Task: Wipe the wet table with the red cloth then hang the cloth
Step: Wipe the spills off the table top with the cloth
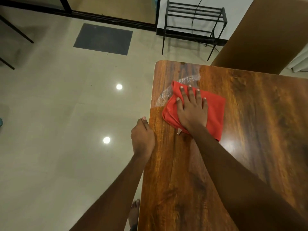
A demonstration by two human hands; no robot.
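Note:
A folded red cloth (215,112) lies on the brown wooden table (250,130) near its far left corner. My right hand (191,110) presses flat on the cloth with fingers spread. A patch of water droplets (168,92) shines on the wood just beyond and left of the cloth. My left hand (142,137) rests against the table's left edge, its fingers curled over the rim and hidden from view.
A black metal rack (195,19) stands against the white wall beyond the table. A dark floor mat (103,39) lies on the tiled floor to the left. A brown panel (260,34) rises at the table's far right. My bare foot (134,212) shows beside the table.

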